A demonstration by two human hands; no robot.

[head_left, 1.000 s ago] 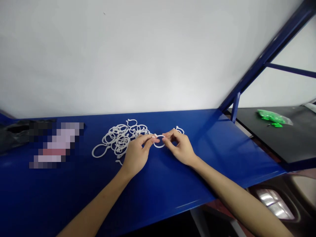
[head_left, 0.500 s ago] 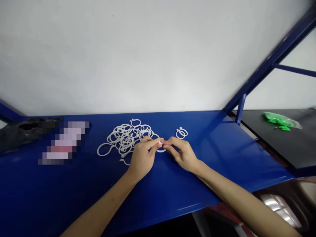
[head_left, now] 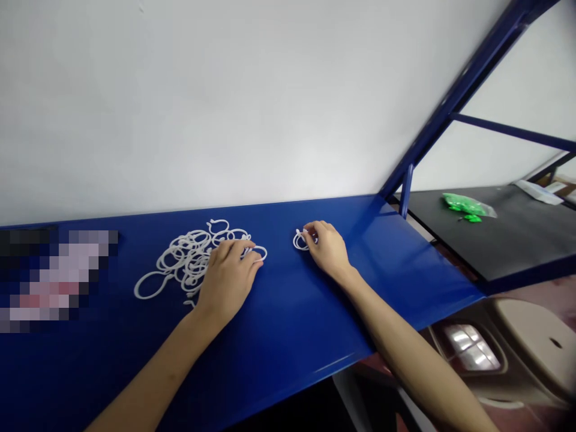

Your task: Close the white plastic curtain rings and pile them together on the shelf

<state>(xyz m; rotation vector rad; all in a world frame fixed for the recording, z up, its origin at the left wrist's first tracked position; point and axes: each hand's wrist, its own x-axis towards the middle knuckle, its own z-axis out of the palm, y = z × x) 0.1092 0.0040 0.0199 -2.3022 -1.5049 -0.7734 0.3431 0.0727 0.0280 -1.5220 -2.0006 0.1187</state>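
A pile of white plastic rings with small knobbed ends lies left of centre on the blue table. My left hand rests over the pile's right side, its thumb and fingers apart. One white ring shows just beyond those fingertips; the hand hides part of the pile. Farther right, my right hand has its thumb and fingers closed on a white ring at the small group of rings. The fingers cover part of that group.
The blue table backs onto a white wall. At left lies a blurred-out pale packet. Blue frame bars rise at right. Beyond them, a black table carries a bag of green pieces. A stool stands below right.
My hands were together at a ring and have parted. The right has carried a ring to the small group; the left has moved back over the pile. The view has turned right.
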